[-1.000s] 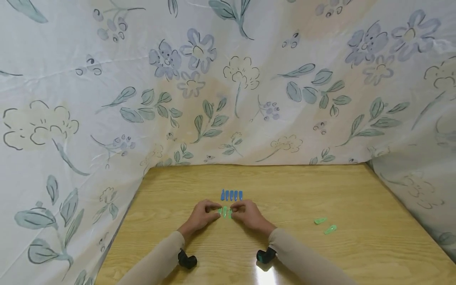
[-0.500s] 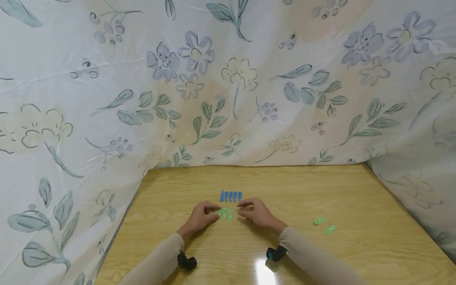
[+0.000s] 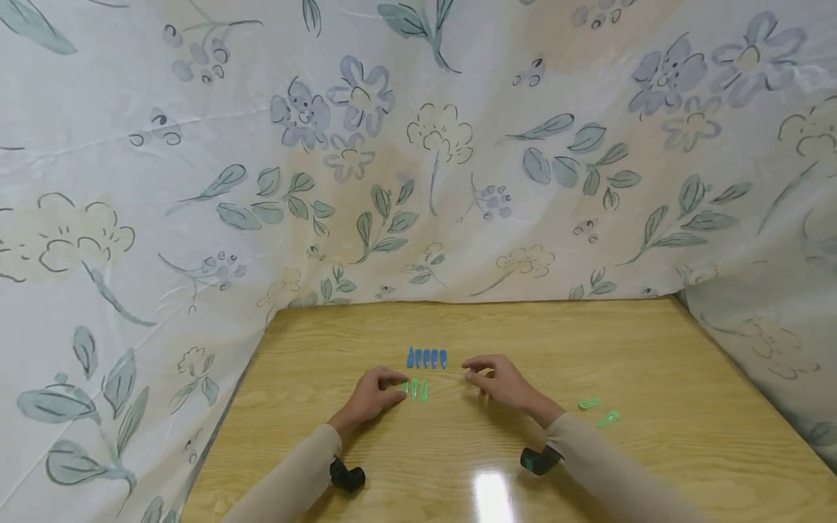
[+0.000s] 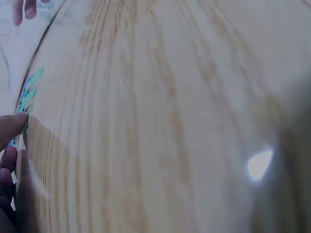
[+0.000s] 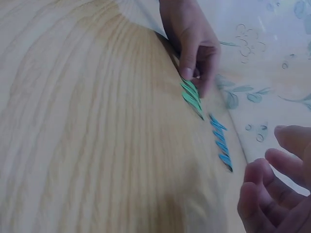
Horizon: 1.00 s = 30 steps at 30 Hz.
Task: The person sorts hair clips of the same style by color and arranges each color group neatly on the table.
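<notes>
Three green snap hair clips (image 3: 415, 388) lie side by side near the table's middle. My left hand (image 3: 373, 394) pinches the leftmost one between thumb and fingers, its tips at the clip's ends; the fingers partly hide it. Just behind, several blue hair clips (image 3: 426, 359) form a row. My right hand (image 3: 500, 381) is to the right of both rows, fingers loosely bent, holding nothing. In the right wrist view, the right hand's fingers (image 5: 262, 174) are spread apart beside the blue row. Two more green hair clips (image 3: 598, 412) lie farther right.
The wooden table (image 3: 314, 334) is bordered at the back and sides by a floral cloth (image 3: 458, 218). Black wrist devices (image 3: 346, 476) sit on both forearms. A bright reflection shows on the table toward the front.
My right hand has let go of the rightmost green clip in the row and moved off to the right. The left hand stays at the leftmost clip.
</notes>
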### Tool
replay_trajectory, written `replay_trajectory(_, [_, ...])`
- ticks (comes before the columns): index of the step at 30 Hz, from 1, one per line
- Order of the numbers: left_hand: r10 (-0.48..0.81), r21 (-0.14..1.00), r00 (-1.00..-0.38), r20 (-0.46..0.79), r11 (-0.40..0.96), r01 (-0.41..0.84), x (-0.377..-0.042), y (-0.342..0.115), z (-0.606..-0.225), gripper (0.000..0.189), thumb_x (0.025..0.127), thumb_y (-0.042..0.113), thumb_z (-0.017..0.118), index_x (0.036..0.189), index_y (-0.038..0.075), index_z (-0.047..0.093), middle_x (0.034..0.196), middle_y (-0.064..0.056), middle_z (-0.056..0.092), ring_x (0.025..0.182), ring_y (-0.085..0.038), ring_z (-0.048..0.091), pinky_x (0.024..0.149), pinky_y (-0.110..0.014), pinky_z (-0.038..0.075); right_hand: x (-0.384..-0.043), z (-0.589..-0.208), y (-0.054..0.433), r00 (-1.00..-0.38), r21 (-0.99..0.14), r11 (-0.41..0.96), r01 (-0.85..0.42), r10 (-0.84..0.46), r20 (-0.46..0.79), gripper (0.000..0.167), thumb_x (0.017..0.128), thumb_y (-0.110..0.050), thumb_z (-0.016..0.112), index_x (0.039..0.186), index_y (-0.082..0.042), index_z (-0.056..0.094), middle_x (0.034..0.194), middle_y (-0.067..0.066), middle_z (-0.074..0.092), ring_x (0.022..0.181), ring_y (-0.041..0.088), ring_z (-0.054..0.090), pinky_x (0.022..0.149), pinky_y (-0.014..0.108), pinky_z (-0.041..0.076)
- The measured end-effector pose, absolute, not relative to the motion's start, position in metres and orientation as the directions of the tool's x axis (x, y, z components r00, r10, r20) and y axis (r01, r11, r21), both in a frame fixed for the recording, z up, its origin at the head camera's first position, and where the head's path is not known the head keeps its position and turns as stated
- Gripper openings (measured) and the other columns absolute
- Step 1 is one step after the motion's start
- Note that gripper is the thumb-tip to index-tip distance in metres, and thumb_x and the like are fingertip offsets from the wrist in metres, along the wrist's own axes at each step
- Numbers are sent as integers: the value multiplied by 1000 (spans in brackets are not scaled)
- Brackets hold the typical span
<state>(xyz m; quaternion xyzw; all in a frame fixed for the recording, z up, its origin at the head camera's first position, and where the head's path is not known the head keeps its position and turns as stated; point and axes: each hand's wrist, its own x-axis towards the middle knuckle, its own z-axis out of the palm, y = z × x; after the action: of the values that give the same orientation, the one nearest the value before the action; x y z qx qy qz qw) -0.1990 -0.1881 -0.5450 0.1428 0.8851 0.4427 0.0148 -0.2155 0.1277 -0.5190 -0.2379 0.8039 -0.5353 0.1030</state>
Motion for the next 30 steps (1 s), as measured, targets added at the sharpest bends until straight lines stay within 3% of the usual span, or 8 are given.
replay_trajectory(13, [275,780,-956,102,574,248,-200,-190,-547,26,91,17,76,116,11,77,103,-6,67,79,-13,41,71,-25,34,-214,-500,172,-851,-897,334,-291,-519,82,41,104,-19,58,132,10,59,126,34,60,69,32,63,55,34,53])
replay_trajectory(22, [267,781,-959,97,577,240,-202,-191,-545,25,90,16,76,115,13,78,104,-6,68,79,-13,43,72,-25,36,-215,-495,206,-874,-891,376,-256,-484,47,42,103,-22,60,131,9,61,132,34,60,71,27,64,56,33,54])
replay_trajectory(30, [263,784,-961,90,576,231,-204,-190,-544,25,90,16,77,115,12,77,102,-6,68,80,-14,42,72,-25,35,-218,-491,245,-888,-877,413,-246,-460,33,44,103,-24,59,134,7,60,136,33,58,82,26,68,62,34,56])
